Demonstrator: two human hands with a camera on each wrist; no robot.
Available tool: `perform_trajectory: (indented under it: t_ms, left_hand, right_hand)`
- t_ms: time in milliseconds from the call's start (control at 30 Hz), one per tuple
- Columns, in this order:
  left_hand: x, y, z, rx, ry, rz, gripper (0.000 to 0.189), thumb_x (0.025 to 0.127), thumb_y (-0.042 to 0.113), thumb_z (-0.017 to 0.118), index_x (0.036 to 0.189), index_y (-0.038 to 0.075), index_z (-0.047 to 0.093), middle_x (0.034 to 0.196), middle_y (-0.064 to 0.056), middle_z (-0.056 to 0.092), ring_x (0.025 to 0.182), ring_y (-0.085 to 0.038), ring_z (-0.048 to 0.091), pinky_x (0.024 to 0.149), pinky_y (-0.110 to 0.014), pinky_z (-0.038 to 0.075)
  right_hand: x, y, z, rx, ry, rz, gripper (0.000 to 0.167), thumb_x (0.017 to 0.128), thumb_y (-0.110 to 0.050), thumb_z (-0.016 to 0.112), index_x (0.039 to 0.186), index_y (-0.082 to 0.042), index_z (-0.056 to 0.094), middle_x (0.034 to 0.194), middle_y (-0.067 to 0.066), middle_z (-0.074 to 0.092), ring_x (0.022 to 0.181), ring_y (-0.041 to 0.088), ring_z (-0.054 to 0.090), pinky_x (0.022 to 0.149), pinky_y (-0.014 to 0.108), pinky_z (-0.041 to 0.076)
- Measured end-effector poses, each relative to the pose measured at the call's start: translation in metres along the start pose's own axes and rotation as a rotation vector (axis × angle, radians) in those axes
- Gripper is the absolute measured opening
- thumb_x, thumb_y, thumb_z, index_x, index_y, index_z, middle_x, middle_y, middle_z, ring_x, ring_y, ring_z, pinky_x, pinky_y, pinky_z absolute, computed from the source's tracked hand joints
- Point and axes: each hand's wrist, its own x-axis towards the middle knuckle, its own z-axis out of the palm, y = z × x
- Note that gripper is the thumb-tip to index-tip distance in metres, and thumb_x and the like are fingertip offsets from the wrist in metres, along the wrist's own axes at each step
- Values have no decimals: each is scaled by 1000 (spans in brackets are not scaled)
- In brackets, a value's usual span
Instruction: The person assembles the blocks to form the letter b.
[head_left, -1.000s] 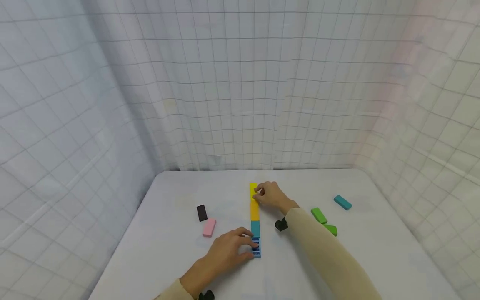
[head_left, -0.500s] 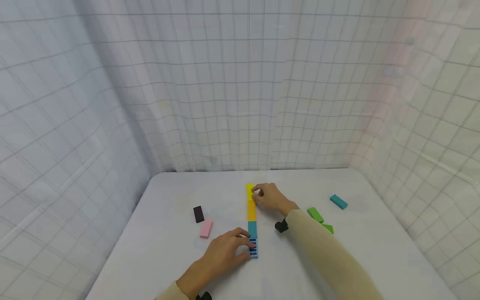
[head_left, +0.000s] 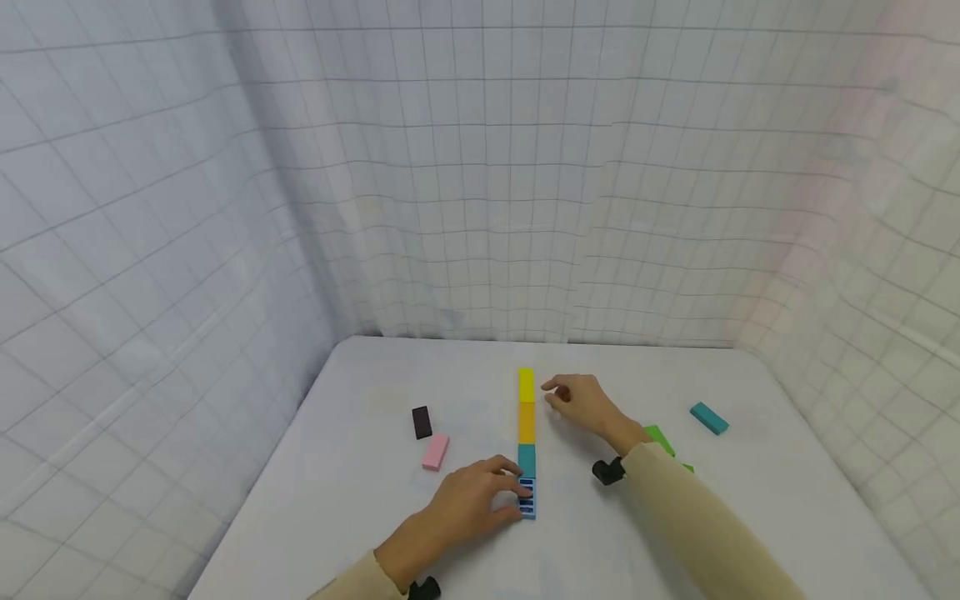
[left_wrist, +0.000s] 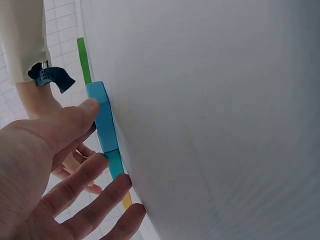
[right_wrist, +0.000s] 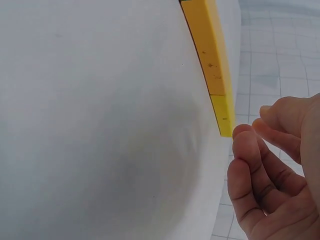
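Observation:
A straight row of flat blocks runs away from me in the head view: a light blue block [head_left: 528, 510] with dark slots, a teal block [head_left: 527, 460], an orange block [head_left: 527, 423] and a yellow block [head_left: 526, 385] at the far end. My left hand [head_left: 474, 500] holds the light blue block from its left, thumb at the near end and fingers bent over it. Two of its other fingertips lie beside the teal block. My right hand [head_left: 588, 404] hovers just right of the yellow block, fingers loosely curled, apart from the row and holding nothing.
Left of the row lie a black block [head_left: 422, 422] and a pink block [head_left: 436, 452]. A second teal block [head_left: 708, 418] lies on the right. Green blocks [head_left: 660, 439] are partly hidden behind my right forearm. Gridded white curtains [head_left: 480, 208] surround the white table [head_left: 337, 500].
My right hand has drawn away to the right from the yellow block, leaving a gap. My left hand stays at the light blue block. The head view has shifted slightly.

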Motion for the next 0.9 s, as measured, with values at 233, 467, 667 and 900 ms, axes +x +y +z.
perform_trajectory:
  t_ms: [233,467,667,900]
  left_hand:
    - [3,1,2,21,23,-33,28,101,34,94,128,37,90,144,9,78,127,-17,78,108,-43,69]
    - [6,1,6,3,13,1,27,102,36,93,129,36,90,144,9,79,126,-16,78,107,-41,69]
    - [6,2,6,11,44,26,27,103,34,92,130,34,90,145,6,79,128,-19,79,107,-43,69]
    - [3,3,5,7,25,6,27,102,33,93,129,34,90,146,7,79,129,-19,78,108,-43,69]
  right_hand:
    - [-19,11,-14,-26,39,-15,24,113,-15,76,134,-7,85,105,4,82,88,13,63,79,26,57]
    - [-51,28,-29,-86,95,9,24,110,-12,80,133,-7,85,108,4,82,89,12,65,79,26,57]
    - [-73,42,-45,-132,147,7,24,108,-9,81,131,-4,86,109,8,81,87,11,65,75,25,54]
    - [-105,62,-61,-157,165,87,32,105,-16,87,134,-5,84,117,15,77,91,17,62,76,30,52]
